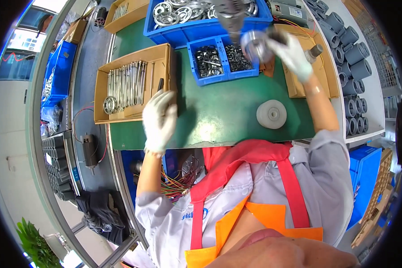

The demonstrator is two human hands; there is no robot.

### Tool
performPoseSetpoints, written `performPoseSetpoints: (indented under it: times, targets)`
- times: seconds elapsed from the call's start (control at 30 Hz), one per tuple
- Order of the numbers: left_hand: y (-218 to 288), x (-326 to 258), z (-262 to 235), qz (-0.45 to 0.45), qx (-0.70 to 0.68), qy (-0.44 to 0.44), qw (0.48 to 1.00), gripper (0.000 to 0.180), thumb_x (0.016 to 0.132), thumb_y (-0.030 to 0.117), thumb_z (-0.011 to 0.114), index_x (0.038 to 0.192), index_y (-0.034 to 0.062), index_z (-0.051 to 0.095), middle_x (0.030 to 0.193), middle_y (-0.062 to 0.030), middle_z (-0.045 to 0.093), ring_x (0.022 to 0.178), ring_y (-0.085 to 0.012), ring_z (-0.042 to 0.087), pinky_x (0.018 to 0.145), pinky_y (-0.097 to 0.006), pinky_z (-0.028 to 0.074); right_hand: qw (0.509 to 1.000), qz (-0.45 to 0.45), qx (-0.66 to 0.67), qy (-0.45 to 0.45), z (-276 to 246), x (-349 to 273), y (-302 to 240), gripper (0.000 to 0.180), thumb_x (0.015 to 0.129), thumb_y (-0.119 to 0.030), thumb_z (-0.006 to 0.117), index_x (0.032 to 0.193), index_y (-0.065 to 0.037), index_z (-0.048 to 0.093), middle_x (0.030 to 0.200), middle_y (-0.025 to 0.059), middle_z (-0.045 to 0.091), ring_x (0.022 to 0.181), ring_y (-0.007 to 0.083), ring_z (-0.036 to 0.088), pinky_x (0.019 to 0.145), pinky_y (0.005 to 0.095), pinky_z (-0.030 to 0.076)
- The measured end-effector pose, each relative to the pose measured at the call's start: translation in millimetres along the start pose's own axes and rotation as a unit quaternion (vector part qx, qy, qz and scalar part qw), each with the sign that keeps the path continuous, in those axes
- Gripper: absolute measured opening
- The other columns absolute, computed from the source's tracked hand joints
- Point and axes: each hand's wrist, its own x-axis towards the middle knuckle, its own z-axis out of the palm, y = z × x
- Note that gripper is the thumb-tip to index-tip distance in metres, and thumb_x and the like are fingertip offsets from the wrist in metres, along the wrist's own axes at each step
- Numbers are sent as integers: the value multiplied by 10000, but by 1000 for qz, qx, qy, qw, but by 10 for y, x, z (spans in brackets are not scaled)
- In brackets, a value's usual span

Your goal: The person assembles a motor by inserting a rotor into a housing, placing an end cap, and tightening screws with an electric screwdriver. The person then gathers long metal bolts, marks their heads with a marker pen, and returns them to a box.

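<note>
My right hand [292, 56], in a white glove and blurred by motion, is closed on a round silver metal part [257, 46]. It holds this beside a grey vertical tool head [231, 18], over the right end of a split blue bin [204, 81] of small dark parts. My left hand [158, 120], also gloved, has loosely bent fingers and nothing visible in them. It is beside the right wall of a cardboard tray [134, 119] of thin metal rods [127, 87] and one metal ring [110, 105]. A white round block [271, 114] rests on the green mat [210, 111].
A large blue bin [178, 39] of silver ring-shaped parts stands at the back. On the right are another cardboard tray [295, 87] and a shelf of grey cylinders [361, 69]. A dark motor [89, 151] with red wires lies on the left side bench.
</note>
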Motion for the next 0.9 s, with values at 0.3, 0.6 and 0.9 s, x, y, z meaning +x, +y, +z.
performPoseSetpoints:
  times: [0.3, 0.6, 0.9]
  targets:
    - [-104, 1041, 1599, 98, 307, -229, 919, 270, 733, 319, 702, 942, 151, 734, 1101, -55, 658, 1096, -274, 565, 954, -425, 429, 975, 36, -161, -150, 39, -1546, 34, 367, 809, -203, 651, 1140, -43, 634, 1143, 155, 617, 1059, 325, 593, 936, 402, 471]
    - [-460, 1181, 1704, 11, 326, -357, 875, 555, 730, 299, 650, 1205, 17, 595, 1197, -185, 612, 1153, -332, 538, 1012, -421, 411, 964, -88, -220, 120, -921, -2442, 102, 340, 837, -251, 636, 1142, -103, 620, 1189, 129, 594, 1088, 320, 576, 949, 423, 468]
    - [-454, 1187, 1606, -22, 138, -273, 952, 285, 878, 191, 635, 1079, -10, 622, 998, -182, 688, 871, -322, 658, 766, -395, 501, 675, 328, -403, 524, -3850, -5524, 746, 367, 880, -353, 586, 1088, -63, 669, 1070, 151, 683, 1003, 314, 649, 890, 359, 505]
